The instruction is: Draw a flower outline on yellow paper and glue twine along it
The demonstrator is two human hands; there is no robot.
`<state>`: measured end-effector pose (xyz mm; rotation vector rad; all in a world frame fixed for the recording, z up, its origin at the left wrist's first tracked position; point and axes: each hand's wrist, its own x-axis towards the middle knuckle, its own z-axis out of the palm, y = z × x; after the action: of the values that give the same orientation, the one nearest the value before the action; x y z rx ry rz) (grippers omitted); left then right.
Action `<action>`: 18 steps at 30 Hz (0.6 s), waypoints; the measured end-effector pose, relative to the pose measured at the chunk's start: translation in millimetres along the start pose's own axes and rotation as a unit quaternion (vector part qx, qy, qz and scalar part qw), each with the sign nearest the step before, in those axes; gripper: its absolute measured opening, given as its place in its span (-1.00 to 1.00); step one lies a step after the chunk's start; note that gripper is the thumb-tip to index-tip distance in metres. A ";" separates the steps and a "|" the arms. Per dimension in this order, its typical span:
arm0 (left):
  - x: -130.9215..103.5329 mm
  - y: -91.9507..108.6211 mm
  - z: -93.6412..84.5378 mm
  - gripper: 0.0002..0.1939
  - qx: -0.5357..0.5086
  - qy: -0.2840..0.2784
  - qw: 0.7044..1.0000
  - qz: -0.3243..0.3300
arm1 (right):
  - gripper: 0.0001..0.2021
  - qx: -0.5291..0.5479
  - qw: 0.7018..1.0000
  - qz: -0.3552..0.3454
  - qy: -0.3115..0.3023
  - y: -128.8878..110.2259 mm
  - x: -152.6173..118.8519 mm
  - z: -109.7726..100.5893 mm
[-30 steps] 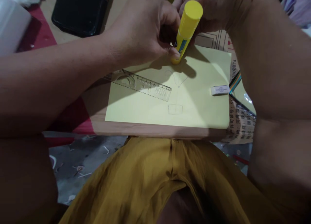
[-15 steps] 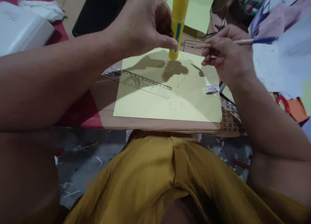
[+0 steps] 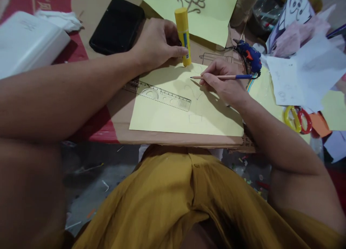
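Upright at the top edge of a yellow sheet of paper [image 3: 162, 119] stands a yellow glue stick [image 3: 185, 38]. My left hand [image 3: 162, 43] is closed round it, thumb along its near side. My right hand [image 3: 223, 79] grips a pencil [image 3: 229, 77], blue at its back end, with the point over the upper middle of the sheet. Faint pencil lines, a V shape and a small box, show on the paper. A clear ruler [image 3: 164, 97] lies slanted across the sheet's left part. The eraser at the right is almost wholly covered by my right hand.
A black case [image 3: 117, 25] and a white box [image 3: 29, 43] lie at the left. Another yellow sheet [image 3: 211, 20] with a drawn flower is at the back. On the right are a dark blue object [image 3: 248, 56], scissors [image 3: 292, 119] and loose papers [image 3: 297, 79].
My right hand has come left and down, bringing the pencil over the sheet. The glue stick, in my left hand, has come down to the sheet's top edge. The camera view has shifted.
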<state>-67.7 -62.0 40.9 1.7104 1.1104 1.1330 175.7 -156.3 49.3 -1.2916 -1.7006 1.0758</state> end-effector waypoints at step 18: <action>-1.9 1.0 -0.2 -0.74 -0.011 -0.012 1.000 -0.020 | -0.66 -0.010 1.000 0.014 0.014 -2.1 6.5 7.3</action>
<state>-68.1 -64.0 41.4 1.6731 1.1080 1.0951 166.9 -151.6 48.9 -1.3420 -1.6812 1.0539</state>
